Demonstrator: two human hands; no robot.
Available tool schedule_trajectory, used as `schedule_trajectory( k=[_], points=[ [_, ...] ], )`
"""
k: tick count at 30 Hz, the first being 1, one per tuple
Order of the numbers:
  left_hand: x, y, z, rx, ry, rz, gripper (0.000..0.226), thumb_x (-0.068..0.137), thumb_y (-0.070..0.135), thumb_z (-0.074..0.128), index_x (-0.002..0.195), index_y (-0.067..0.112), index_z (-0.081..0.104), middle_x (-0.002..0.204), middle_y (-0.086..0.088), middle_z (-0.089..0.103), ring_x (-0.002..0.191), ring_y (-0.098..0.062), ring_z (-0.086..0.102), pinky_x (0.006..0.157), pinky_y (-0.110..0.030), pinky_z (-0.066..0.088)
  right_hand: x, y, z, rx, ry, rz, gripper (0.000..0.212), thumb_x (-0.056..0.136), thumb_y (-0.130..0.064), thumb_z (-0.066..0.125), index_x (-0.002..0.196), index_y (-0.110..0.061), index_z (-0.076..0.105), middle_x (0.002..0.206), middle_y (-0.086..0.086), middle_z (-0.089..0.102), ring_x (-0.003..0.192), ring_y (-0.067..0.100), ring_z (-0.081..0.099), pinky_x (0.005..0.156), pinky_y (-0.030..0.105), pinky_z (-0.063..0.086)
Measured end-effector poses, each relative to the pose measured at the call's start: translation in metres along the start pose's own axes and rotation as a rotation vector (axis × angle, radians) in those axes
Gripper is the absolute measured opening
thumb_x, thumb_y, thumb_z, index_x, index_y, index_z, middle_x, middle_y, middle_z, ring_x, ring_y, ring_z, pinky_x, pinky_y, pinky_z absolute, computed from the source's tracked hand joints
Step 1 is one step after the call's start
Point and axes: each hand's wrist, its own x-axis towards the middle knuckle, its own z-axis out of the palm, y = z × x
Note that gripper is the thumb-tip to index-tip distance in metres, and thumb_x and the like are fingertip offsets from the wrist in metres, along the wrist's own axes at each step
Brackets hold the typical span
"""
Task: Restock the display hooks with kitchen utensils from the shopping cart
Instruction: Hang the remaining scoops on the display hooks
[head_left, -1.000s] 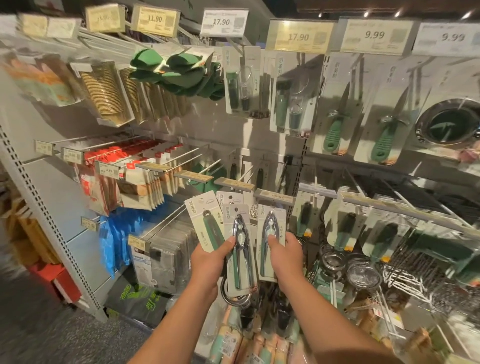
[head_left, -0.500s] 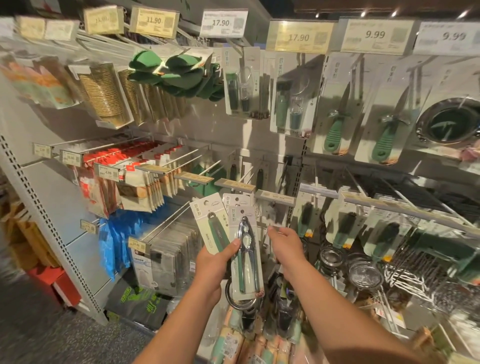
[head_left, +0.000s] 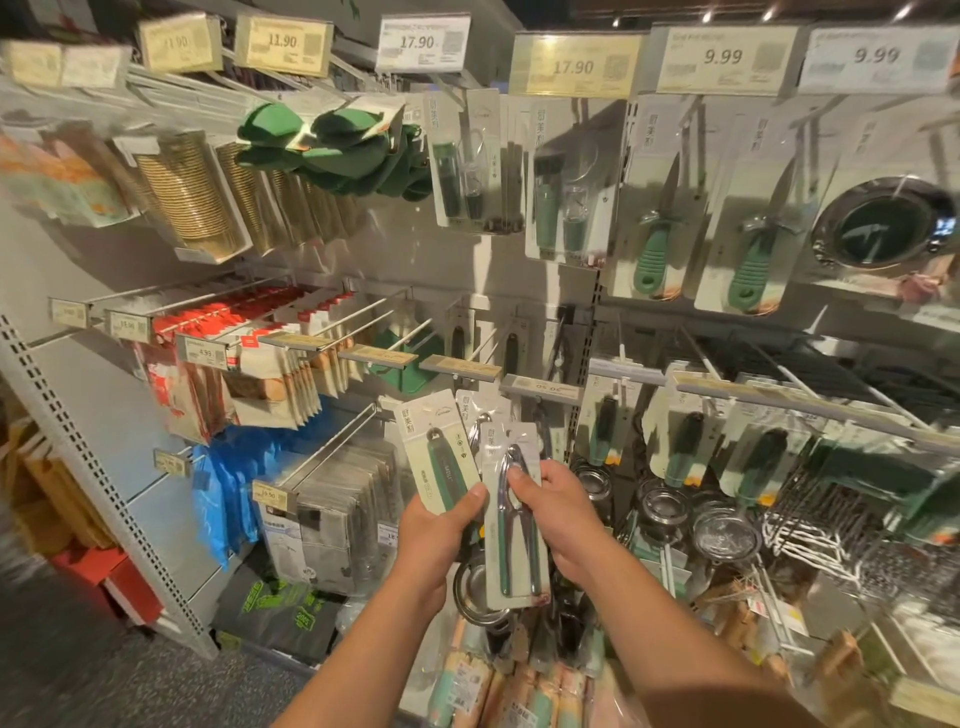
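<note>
My left hand (head_left: 436, 535) holds a fan of carded utensils in front of the display wall. Leftmost in the fan is a card with a green-handled tool (head_left: 441, 457). In front lies a card with a steel cracker with green grips (head_left: 517, 540). My right hand (head_left: 561, 514) pinches the top of the cracker card with thumb and fingers. Long bare display hooks (head_left: 400, 338) jut out just above the cards. Below my arms lie more packaged utensils (head_left: 467, 686), seemingly in the cart, whose frame is not visible.
Carded green-handled knives (head_left: 654, 260) and corkscrew sets (head_left: 457, 176) hang on the upper row under price tags. Steel strainers (head_left: 722, 535) and wire racks (head_left: 831, 514) hang at lower right. Red-topped packs (head_left: 234, 364) and blue bags (head_left: 228, 493) fill the left hooks.
My right hand carried one cracker card away from the fan and out of sight, then came back empty and took hold of the front cracker card. My left hand lowered slightly.
</note>
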Motion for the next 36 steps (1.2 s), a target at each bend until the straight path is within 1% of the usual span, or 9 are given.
schedule_trajectory(
  k=[5,9,12,16,21,24,26,31,36],
  points=[
    [0.002,0.002,0.002,0.001,0.008,0.016,0.017,0.092,0.016,0.078,0.105,0.022,0.069,0.089,0.004,0.079,0.08,-0.017,0.073,0.065,-0.031,0.055,0.0,0.001,-0.004,0.013,0.044,0.001,0.012,0.105,-0.028,0.059,0.115,-0.022,0.062,0.114,0.004,0.073,0.103,0.022,0.071,0.092,0.044,0.058],
    [0.004,0.006,0.003,-0.027,0.025,0.025,0.018,0.093,0.013,0.076,0.106,0.02,0.067,0.096,0.0,0.076,0.083,-0.016,0.071,0.066,-0.03,0.053,0.006,-0.007,-0.008,-0.012,0.117,0.016,0.028,0.108,-0.035,0.051,0.131,-0.02,0.051,0.134,-0.002,0.056,0.122,0.022,0.054,0.103,0.04,0.044],
    [0.006,0.009,0.001,-0.029,0.019,0.04,0.019,0.093,0.011,0.076,0.107,0.02,0.066,0.097,0.001,0.075,0.084,-0.013,0.07,0.066,-0.028,0.053,0.011,-0.013,-0.006,-0.044,0.144,-0.01,0.053,0.108,-0.038,0.049,0.155,-0.017,0.037,0.156,0.0,0.042,0.141,0.029,0.044,0.115,0.048,0.039],
    [0.006,0.011,-0.003,-0.014,0.015,0.06,0.022,0.093,0.012,0.076,0.11,0.022,0.064,0.099,0.003,0.073,0.086,-0.013,0.069,0.065,-0.025,0.054,0.022,-0.017,-0.003,-0.078,0.222,-0.04,0.05,0.106,-0.039,0.05,0.15,-0.015,0.043,0.152,0.007,0.049,0.136,0.031,0.049,0.113,0.052,0.042],
    [0.005,0.008,-0.01,0.02,0.037,0.048,0.026,0.092,0.012,0.077,0.115,0.017,0.066,0.099,-0.001,0.075,0.084,-0.015,0.071,0.056,-0.02,0.054,0.027,-0.016,-0.001,-0.144,0.285,-0.075,0.054,0.11,-0.03,0.047,0.158,-0.01,0.031,0.16,0.009,0.038,0.146,0.032,0.038,0.11,0.04,0.036],
    [0.003,0.008,-0.012,0.01,0.04,0.05,0.023,0.093,0.009,0.076,0.111,0.017,0.065,0.096,-0.001,0.073,0.08,-0.014,0.069,0.049,-0.015,0.052,0.024,-0.014,0.006,-0.146,0.36,-0.098,0.047,0.11,-0.028,0.046,0.152,-0.01,0.038,0.147,0.011,0.05,0.122,0.03,0.051,0.094,0.034,0.035],
    [0.002,0.009,-0.013,0.005,0.04,0.048,0.023,0.092,0.009,0.076,0.11,0.018,0.065,0.096,-0.001,0.073,0.08,-0.014,0.07,0.05,-0.015,0.052,0.025,-0.013,0.011,-0.142,0.392,-0.094,0.04,0.11,-0.029,0.046,0.146,-0.011,0.043,0.137,0.011,0.055,0.106,0.024,0.048,0.09,0.036,0.037],
    [0.003,0.01,-0.018,0.019,0.031,0.044,0.024,0.091,0.013,0.078,0.109,0.023,0.066,0.1,0.001,0.076,0.088,-0.015,0.073,0.062,-0.023,0.057,0.035,-0.019,0.01,-0.145,0.401,-0.056,0.043,0.109,-0.03,0.048,0.146,-0.008,0.045,0.142,0.013,0.054,0.129,0.035,0.051,0.102,0.042,0.042],
    [0.004,0.008,-0.02,0.013,0.007,-0.006,0.023,0.091,0.016,0.078,0.11,0.023,0.067,0.101,-0.001,0.077,0.089,-0.016,0.073,0.064,-0.024,0.057,0.048,-0.024,-0.006,-0.223,0.298,0.103,0.068,0.106,-0.044,0.052,0.156,-0.002,0.034,0.16,0.016,0.039,0.145,0.039,0.039,0.115,0.046,0.037]
  ],
)
